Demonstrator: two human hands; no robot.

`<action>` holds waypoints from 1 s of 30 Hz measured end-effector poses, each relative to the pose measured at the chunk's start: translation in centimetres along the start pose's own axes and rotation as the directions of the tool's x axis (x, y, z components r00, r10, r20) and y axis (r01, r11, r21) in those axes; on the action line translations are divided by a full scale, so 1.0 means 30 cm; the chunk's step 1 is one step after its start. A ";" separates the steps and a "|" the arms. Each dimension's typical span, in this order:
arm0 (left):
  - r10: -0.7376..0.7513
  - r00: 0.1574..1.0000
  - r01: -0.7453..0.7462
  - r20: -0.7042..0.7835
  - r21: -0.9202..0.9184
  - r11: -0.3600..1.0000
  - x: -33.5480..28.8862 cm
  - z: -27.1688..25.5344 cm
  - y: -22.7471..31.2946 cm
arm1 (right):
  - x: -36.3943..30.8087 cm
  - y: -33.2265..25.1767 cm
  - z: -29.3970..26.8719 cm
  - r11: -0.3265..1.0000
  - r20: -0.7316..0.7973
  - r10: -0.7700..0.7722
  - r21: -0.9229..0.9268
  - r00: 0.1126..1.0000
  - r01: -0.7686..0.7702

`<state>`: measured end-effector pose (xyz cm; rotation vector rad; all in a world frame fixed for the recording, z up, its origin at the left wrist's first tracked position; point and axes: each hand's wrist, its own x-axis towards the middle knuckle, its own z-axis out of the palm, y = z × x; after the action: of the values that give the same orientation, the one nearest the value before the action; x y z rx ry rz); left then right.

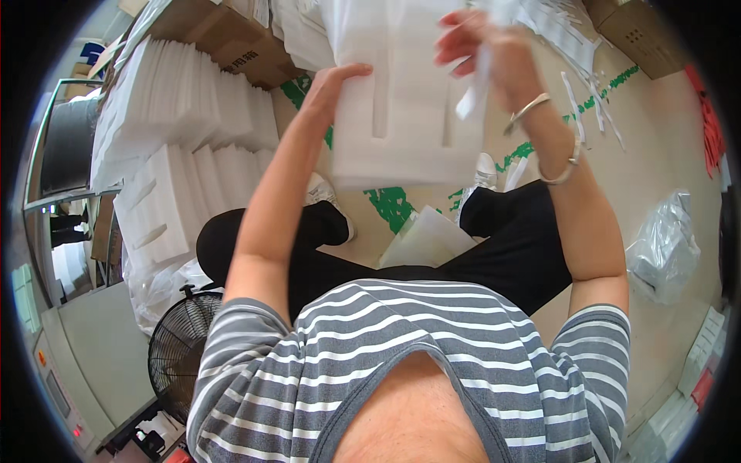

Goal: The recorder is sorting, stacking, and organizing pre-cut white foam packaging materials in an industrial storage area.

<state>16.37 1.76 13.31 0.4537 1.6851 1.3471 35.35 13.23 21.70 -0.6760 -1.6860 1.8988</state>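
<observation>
A white foam sheet (409, 158) with long narrow slots stands in front of me, above my knees. My left hand (340, 81) is closed on its left edge, the thumb lying across the front face. Over the sheet's upper right side is my right hand (494, 58), blurred by motion, with bangles on its wrist. Its fingers look partly bent. A small white foam strip (468, 100) hangs just below this hand; whether the fingers grip it is too smeared to tell.
Stacks of white foam sheets (181, 116) rise at the left beside a cardboard box (224, 42). A black fan (181, 351) stands by my left side. Foam scraps (575, 108) litter the floor at the far right. A clear plastic bag (665, 247) lies at the right.
</observation>
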 end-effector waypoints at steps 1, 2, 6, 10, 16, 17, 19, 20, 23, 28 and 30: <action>0.000 1.000 0.000 0.004 0.002 1.000 -0.003 0.017 -0.009 | -0.004 0.031 0.032 0.998 0.063 0.064 -0.013 0.996 -0.063; 0.034 0.999 -0.035 -0.016 -0.093 0.995 -0.020 0.044 -0.016 | -0.004 0.050 0.053 0.993 0.077 0.087 -0.086 0.993 -0.080; 0.103 0.994 -0.112 -0.045 -0.287 0.951 -0.054 0.112 -0.051 | 0.041 0.163 0.065 0.967 0.008 0.030 -0.255 1.000 -0.027; 0.164 0.983 -0.182 -0.080 -0.347 0.920 -0.076 0.137 -0.061 | 0.032 0.165 0.075 0.735 0.032 -0.151 -0.665 0.988 0.134; 0.184 0.980 -0.198 -0.073 -0.396 0.897 -0.095 0.145 -0.080 | 0.036 0.177 0.093 0.670 -0.024 -0.065 -0.742 0.998 0.026; 0.189 0.981 -0.192 -0.052 -0.448 0.873 -0.094 0.140 -0.090 | 0.040 0.180 0.094 0.656 -0.017 -0.081 -0.753 0.997 0.040; 0.192 0.980 -0.194 -0.052 -0.463 0.865 -0.099 0.136 -0.100 | 0.049 0.188 0.091 0.641 -0.013 -0.093 -0.766 0.996 0.050; 0.197 0.979 -0.198 -0.052 -0.477 0.856 -0.106 0.135 -0.102 | 0.055 0.193 0.087 0.643 -0.013 -0.091 -0.764 0.996 0.048; 0.238 0.970 -0.228 -0.037 -0.462 0.857 -0.118 0.122 -0.097 | 0.059 0.193 0.076 0.587 0.023 -0.108 -0.805 0.994 0.083; 0.262 0.963 -0.257 -0.061 -0.499 0.828 -0.133 0.121 -0.082 | 0.073 0.208 0.052 0.477 0.038 -0.198 -0.869 0.979 0.130; 0.276 0.960 -0.257 -0.041 -0.513 0.819 -0.126 0.107 -0.084 | 0.082 0.212 0.049 0.464 0.025 -0.163 -0.880 0.986 0.099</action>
<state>21.57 -0.04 12.59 0.4010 1.1841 1.9132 32.22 13.13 15.44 -0.9045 -2.5660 0.7198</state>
